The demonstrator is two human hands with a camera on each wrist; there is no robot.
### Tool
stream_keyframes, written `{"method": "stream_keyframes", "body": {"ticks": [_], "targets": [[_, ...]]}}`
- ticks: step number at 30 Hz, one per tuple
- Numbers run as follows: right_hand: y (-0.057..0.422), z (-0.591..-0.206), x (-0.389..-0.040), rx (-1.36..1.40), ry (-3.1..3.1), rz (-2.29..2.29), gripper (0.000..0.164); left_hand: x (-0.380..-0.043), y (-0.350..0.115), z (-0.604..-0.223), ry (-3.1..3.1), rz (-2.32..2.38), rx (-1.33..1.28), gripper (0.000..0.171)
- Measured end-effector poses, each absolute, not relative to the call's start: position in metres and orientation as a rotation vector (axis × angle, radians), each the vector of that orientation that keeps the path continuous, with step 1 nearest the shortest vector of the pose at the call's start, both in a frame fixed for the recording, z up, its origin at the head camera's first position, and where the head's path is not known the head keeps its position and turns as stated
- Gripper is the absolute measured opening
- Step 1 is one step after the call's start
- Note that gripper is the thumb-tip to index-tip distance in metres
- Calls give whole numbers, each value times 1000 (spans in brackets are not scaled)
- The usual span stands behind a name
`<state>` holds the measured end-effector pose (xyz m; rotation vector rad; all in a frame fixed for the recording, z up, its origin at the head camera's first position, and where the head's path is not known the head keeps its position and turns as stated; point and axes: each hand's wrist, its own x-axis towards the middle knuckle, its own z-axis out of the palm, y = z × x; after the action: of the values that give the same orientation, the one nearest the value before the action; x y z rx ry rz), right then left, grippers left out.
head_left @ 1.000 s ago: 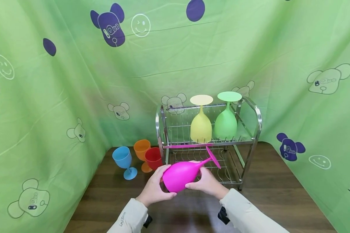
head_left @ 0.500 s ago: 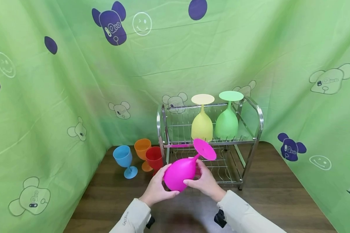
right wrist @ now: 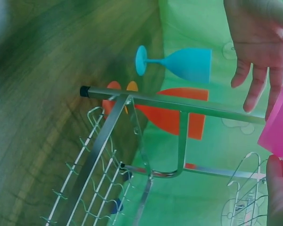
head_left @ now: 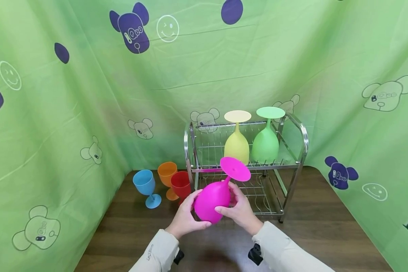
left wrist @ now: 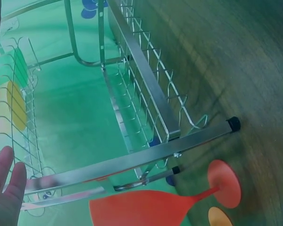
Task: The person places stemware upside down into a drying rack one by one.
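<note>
Both hands hold a bright pink goblet (head_left: pixel 211 202) in front of the rack, tilted with its mouth down and its round foot up toward the right. My left hand (head_left: pixel 186 218) grips the bowl near the mouth from the left, thumb underneath. From the right, my right hand (head_left: pixel 240 212) grips the bowl close to the stem, thumb on the near side and fingers partly hidden behind it. On the rack's upper tier, a yellow goblet (head_left: pixel 236 147) and a green goblet (head_left: pixel 266 145) stand upside down. At the right wrist view's edge shows part of the pink goblet (right wrist: pixel 280 125).
A two-tier metal dish rack (head_left: pixel 302 145) stands on the wooden table (head_left: pixel 326 226). Left of it, a blue goblet (head_left: pixel 144 183), an orange goblet (head_left: pixel 167 173) and a red goblet (head_left: pixel 181 184) stand upright. Green printed cloth (head_left: pixel 71 113) hangs around the table.
The pink goblet has turned more upright, its foot swinging up and left toward the yellow goblet in view. Both hands keep holding it; the other goblets stay where they were.
</note>
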<state>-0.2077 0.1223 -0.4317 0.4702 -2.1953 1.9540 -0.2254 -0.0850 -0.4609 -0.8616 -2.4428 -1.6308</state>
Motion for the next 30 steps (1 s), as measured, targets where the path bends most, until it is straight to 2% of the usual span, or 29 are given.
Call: {"method": "stream_keyframes", "body": {"ticks": [14, 18, 24, 30], "targets": [[130, -413, -211, 442, -2194, 1948, 73, -238, -107, -466, -2334, -1663, -825, 84], [132, -405, -212, 486, -2183, 1926, 73, -242, -109, -466, -2232, -1671, -730, 84], [136, -394, -216, 549, -2170, 1904, 72, -245, -104, -456, -2182, -1732, -419, 58], [139, -380, -218, 612, -2180, 1875, 74, -255, -103, -467, -2146, -1723, -353, 56]]}}
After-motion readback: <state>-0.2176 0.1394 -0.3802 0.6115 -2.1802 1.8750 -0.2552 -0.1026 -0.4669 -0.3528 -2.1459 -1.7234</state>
